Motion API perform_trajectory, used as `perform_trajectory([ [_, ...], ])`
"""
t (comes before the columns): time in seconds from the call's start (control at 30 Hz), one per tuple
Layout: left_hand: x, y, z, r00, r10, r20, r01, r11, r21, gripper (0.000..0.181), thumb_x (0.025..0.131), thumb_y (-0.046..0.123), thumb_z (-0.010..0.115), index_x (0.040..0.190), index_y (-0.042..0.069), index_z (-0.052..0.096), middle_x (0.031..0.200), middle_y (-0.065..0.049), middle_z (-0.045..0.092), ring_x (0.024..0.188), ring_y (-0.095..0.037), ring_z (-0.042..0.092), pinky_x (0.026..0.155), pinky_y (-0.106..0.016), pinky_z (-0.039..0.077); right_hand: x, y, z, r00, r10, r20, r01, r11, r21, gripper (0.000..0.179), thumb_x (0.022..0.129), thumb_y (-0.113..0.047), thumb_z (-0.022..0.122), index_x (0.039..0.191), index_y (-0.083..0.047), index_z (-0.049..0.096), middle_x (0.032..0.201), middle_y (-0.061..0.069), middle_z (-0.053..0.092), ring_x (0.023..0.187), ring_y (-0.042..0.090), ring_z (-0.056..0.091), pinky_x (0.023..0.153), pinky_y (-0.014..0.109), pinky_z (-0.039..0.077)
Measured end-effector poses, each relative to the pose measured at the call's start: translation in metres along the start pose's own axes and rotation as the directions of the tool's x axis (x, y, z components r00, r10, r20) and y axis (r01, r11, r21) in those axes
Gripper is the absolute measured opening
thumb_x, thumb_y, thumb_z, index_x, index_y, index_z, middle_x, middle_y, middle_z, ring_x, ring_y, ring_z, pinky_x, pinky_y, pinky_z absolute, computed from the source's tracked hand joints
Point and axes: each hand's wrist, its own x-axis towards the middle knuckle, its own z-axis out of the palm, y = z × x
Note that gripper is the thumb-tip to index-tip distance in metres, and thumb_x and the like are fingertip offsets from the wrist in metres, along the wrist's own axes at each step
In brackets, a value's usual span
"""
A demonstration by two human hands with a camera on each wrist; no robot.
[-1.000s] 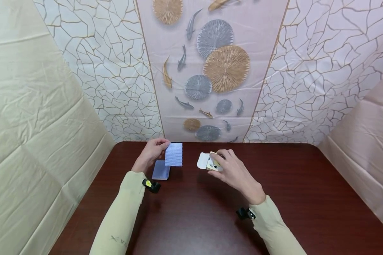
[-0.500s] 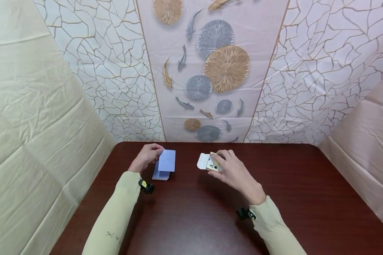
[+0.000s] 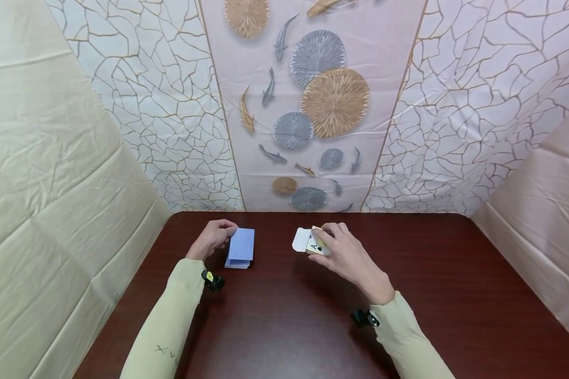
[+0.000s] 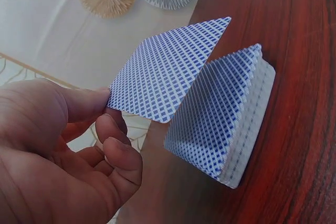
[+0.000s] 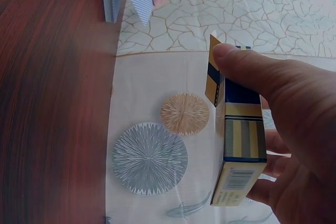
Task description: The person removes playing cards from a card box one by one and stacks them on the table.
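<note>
My left hand (image 3: 212, 238) pinches a single playing card (image 4: 163, 69) by one corner, between thumb and fingers. Its back shows a blue and white check pattern. Below the card, a thick stack of playing cards (image 4: 212, 116) with the same backs lies on the table. In the head view the held card overlaps most of that stack. My right hand (image 3: 348, 255) grips a card box (image 5: 244, 135) in blue, gold and cream, thumb on one side and fingers on the other. The box's white flap (image 3: 301, 239) is folded out to the left, beside a face-up ace (image 3: 314, 246).
Both hands are over the far half of a dark red-brown wooden table (image 3: 275, 326). A patterned cloth (image 3: 294, 173) with fish and round leaves hangs right behind its far edge. Plain cloth walls (image 3: 66, 221) stand at the left and right sides.
The left hand has moved left and toward the person, lowering the card over the stack. The right hand and the box have stayed in place.
</note>
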Motion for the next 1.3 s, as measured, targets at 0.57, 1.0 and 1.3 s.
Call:
perform_trajectory([
  [0.57, 0.008, -0.016, -0.002, 0.999, -0.035, -0.007, 0.035, 0.999, -0.002, 0.021, 0.102, 0.021, 0.053, 0.114, 0.010, 0.067, 0.089, -0.003, 0.055, 0.076, -0.019, 0.050, 0.061, -0.028, 0.044, 0.000, -0.001, 0.000, 1.000, 0.004, 0.010, -0.004, 1.000, -0.004, 0.053, 0.075, -0.036, 0.085, 0.118, -0.013, 0.066, 0.109, 0.012, 0.062, 0.093, 0.028, 0.054, 0.069, 0.038, 0.051],
  [1.0, 0.013, -0.028, 0.005, 1.000, 0.009, -0.029, -0.007, 0.998, 0.057, 0.019, 0.100, 0.017, 0.055, 0.109, 0.005, 0.068, 0.079, 0.000, 0.053, 0.064, -0.015, 0.047, 0.055, -0.026, 0.038, 0.000, 0.000, 0.001, 1.000, 0.014, 0.024, -0.014, 1.000, 0.001, 0.051, 0.077, -0.037, 0.083, 0.119, -0.013, 0.065, 0.110, 0.012, 0.062, 0.092, 0.028, 0.053, 0.068, 0.038, 0.050],
  [1.3, 0.018, -0.035, 0.010, 0.995, 0.057, -0.084, -0.043, 0.988, 0.150, 0.017, 0.097, 0.018, 0.059, 0.104, 0.006, 0.070, 0.072, -0.001, 0.054, 0.054, -0.012, 0.044, 0.050, -0.026, 0.037, -0.001, 0.000, 0.000, 0.999, 0.016, 0.029, -0.016, 1.000, 0.004, 0.051, 0.077, -0.036, 0.083, 0.119, -0.014, 0.065, 0.110, 0.012, 0.062, 0.092, 0.027, 0.053, 0.068, 0.037, 0.050],
])
